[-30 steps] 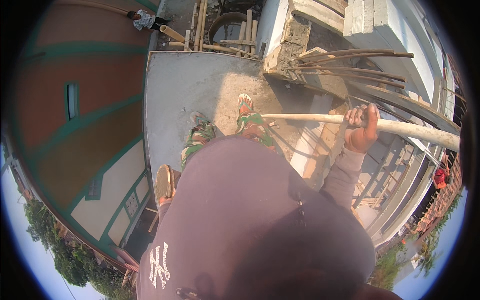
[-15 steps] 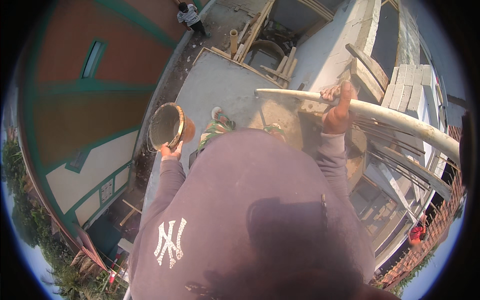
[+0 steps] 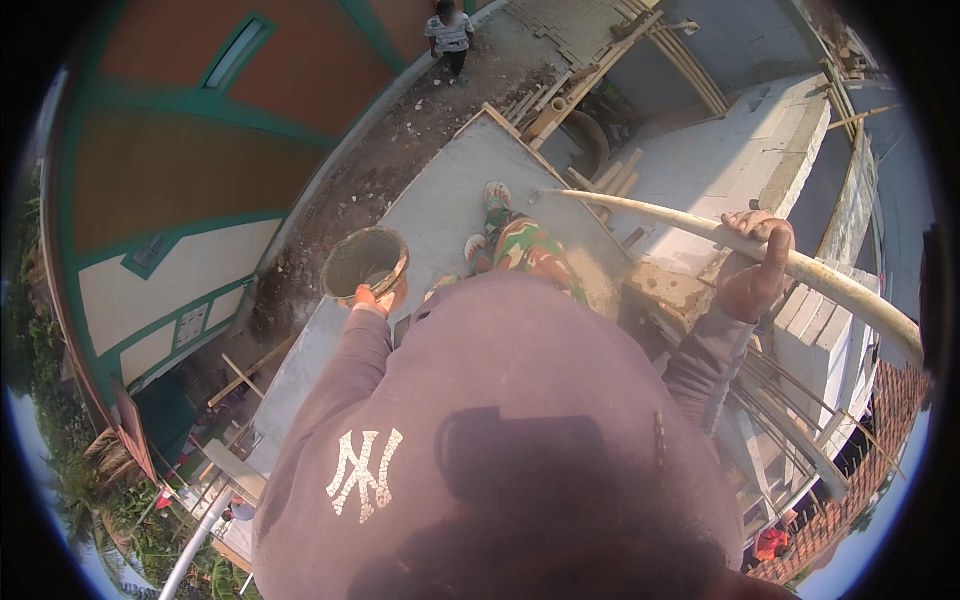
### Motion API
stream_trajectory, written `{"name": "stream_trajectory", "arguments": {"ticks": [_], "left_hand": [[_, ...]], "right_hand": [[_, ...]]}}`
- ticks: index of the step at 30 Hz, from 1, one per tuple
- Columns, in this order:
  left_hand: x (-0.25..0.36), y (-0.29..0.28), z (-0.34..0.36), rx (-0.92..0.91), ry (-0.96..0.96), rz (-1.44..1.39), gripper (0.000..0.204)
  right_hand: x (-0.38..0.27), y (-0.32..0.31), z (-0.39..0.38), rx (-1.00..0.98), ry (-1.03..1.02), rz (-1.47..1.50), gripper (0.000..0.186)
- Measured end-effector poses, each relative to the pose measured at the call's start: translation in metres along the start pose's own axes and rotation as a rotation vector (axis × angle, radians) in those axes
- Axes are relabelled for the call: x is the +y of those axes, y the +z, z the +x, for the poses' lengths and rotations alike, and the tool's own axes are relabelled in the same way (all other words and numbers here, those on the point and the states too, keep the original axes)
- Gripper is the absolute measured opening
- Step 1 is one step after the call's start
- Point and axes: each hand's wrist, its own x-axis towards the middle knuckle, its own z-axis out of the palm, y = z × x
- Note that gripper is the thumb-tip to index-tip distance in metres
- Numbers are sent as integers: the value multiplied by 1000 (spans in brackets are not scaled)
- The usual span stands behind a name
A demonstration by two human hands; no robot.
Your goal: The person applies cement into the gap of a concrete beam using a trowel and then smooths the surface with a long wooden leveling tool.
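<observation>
My left hand [image 3: 372, 300] grips a dirty bucket [image 3: 352, 262] by its near side, and the bucket's mouth faces up. Grey residue coats its inside, and what lies at the bottom is hard to make out. On the other side, my right hand [image 3: 765, 262] is wrapped round a long pale pole [image 3: 665, 210]. The pole slants from beyond my feet back past my right shoulder, thickening toward the camera, where its end is cut off from view.
I stand in sandals on a raised grey concrete slab [image 3: 435, 180] with a wooden edge. Rubble ground [image 3: 345, 190] lies below on the left, beside a painted wall [image 3: 190, 150]. Stacked pale blocks [image 3: 815, 320] and rods are at right. A person [image 3: 450, 38] stands far ahead.
The view has turned and my feet have stepped along the slab. The bucket has come closer to my body, while my right hand with the pole has swung outward to the right.
</observation>
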Motion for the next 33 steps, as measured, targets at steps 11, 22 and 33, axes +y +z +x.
{"name": "stream_trajectory", "arguments": {"ticks": [11, 22, 33], "left_hand": [[59, 116, -13, -28, -52, 194, 49], [123, 312, 125, -332, 38, 101, 40], [209, 534, 161, -556, -26, 26, 35]], "right_hand": [[-38, 62, 163, -723, 10, 389, 32], [-9, 126, 217, -447, 53, 328, 35], [-26, 141, 183, -182, -9, 155, 37]]}}
